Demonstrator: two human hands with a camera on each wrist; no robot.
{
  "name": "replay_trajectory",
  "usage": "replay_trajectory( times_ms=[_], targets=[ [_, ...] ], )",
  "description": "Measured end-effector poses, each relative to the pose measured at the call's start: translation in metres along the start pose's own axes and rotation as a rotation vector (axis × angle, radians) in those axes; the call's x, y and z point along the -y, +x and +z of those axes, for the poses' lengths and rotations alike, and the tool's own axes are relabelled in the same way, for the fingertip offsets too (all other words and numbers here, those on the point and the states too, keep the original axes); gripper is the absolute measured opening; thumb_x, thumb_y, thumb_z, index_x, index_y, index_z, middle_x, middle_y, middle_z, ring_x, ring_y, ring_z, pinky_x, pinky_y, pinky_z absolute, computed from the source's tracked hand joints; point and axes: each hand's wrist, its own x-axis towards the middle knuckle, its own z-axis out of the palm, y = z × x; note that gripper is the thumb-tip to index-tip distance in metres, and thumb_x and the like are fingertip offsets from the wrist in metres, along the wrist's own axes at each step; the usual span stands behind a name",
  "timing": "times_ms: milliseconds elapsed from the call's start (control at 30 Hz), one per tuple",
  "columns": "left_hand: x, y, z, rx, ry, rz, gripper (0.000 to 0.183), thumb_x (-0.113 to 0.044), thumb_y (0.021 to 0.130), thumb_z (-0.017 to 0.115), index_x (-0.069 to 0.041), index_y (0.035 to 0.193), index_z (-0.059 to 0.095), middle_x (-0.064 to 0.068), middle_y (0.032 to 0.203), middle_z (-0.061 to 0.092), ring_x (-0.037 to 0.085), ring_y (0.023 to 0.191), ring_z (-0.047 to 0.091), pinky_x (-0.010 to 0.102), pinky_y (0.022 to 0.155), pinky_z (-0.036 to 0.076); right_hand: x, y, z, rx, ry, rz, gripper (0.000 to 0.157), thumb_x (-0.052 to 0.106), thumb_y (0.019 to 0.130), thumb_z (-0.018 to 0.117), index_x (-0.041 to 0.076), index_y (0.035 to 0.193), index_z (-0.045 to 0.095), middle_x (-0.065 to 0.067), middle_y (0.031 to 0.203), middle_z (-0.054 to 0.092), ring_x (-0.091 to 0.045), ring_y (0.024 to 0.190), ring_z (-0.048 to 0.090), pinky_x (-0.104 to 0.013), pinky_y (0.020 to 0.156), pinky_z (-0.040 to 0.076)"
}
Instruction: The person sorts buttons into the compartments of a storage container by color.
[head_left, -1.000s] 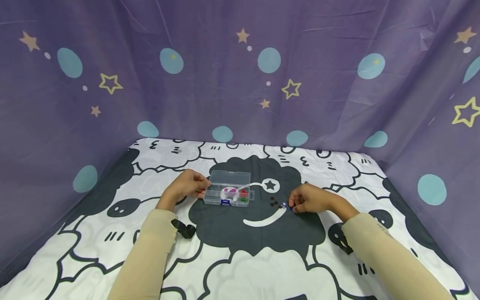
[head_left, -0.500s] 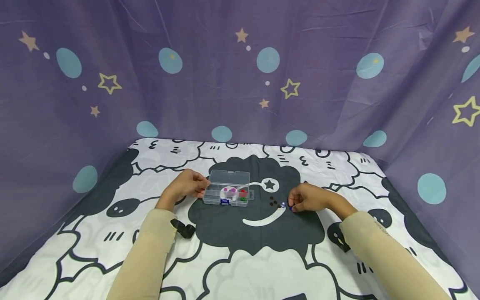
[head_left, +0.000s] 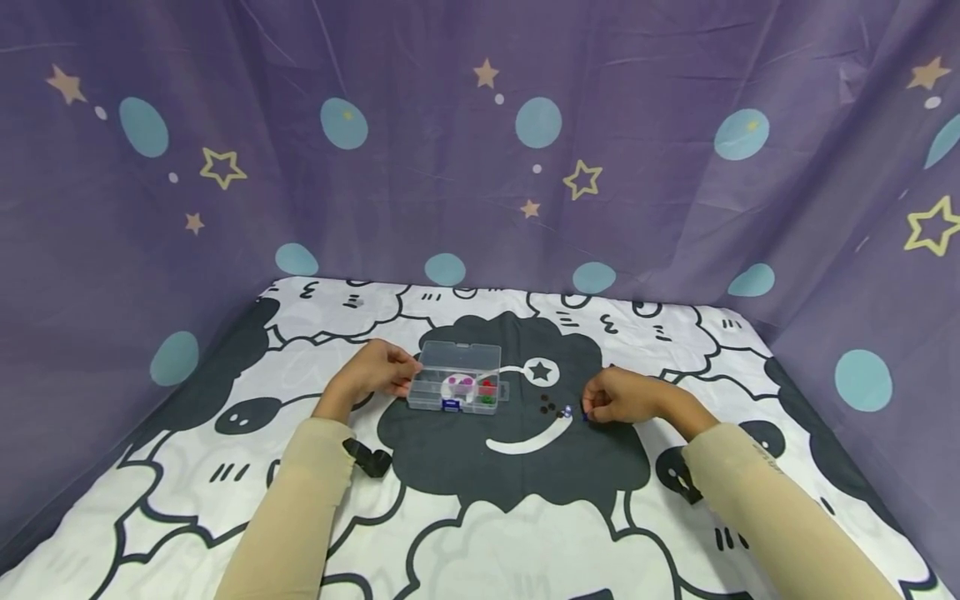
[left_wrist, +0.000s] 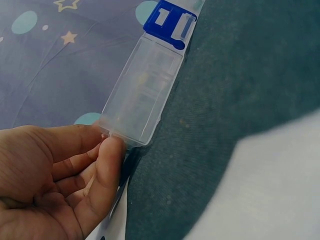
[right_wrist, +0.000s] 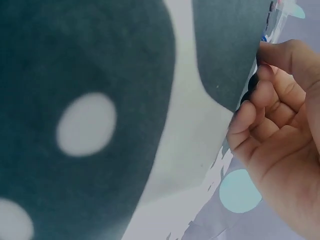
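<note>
A person's left hand [head_left: 375, 368] pinches the near left corner of an open, clear plastic box [head_left: 442, 356] on a cartoon-print cloth [head_left: 517, 471]. To its right, the right hand [head_left: 621, 395] pinches a small blue piece [head_left: 586, 416] beside scattered dark pieces [head_left: 552, 407].

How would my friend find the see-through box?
Find the big dark fluffy shape on the white cloth. Toward its left, the left hand pinches the clear box. Unlike the tiny dark pieces nearby, it's much bigger, with a blue latch.
</note>
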Motion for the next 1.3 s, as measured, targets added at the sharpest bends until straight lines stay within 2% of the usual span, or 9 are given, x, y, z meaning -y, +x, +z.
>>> replay_trajectory(
  times_ms=[433,700,967,1300],
  targets=[
    [0.002,0.001,0.000,0.002,-0.005,-0.002,0.019,-0.010,0.102,0.066,0.005,0.111,0.071,0.015,0.084,0.069,0.017,0.065,0.069,0.031,0.063,0.063,0.003,0.007,-0.008,-0.070,-0.039,-0.002,0.013,0.002,0.087,0.068,0.014,0.084,0.070,0.009,0.071,0.060,-0.006,0.062,0.052,-0.022,0.056,0.044],
    [0.003,0.001,0.000,-0.004,-0.003,0.001,0.019,-0.011,0.101,0.067,0.005,0.111,0.072,0.015,0.084,0.069,0.017,0.065,0.070,0.032,0.063,0.063,0.008,0.016,-0.012,-0.107,-0.046,-0.040,0.014,0.002,0.087,0.069,0.015,0.083,0.070,0.010,0.072,0.060,-0.006,0.063,0.053,-0.022,0.058,0.046],
    [0.000,0.001,0.001,-0.009,-0.002,-0.002,0.018,-0.010,0.101,0.067,0.005,0.111,0.071,0.016,0.084,0.069,0.017,0.065,0.069,0.032,0.063,0.063,0.017,0.027,-0.017,-0.124,-0.030,-0.060,0.010,0.000,0.087,0.066,0.008,0.085,0.072,0.008,0.072,0.062,-0.007,0.061,0.051,-0.023,0.058,0.045],
    [0.001,0.002,0.001,-0.003,-0.015,-0.011,0.018,-0.009,0.101,0.067,0.005,0.111,0.072,0.016,0.085,0.070,0.017,0.065,0.069,0.032,0.063,0.063,0.031,0.042,-0.019,-0.113,-0.017,-0.073,0.008,0.002,0.093,0.065,0.002,0.092,0.073,0.006,0.073,0.063,-0.008,0.061,0.050,-0.025,0.058,0.044]
  ],
)
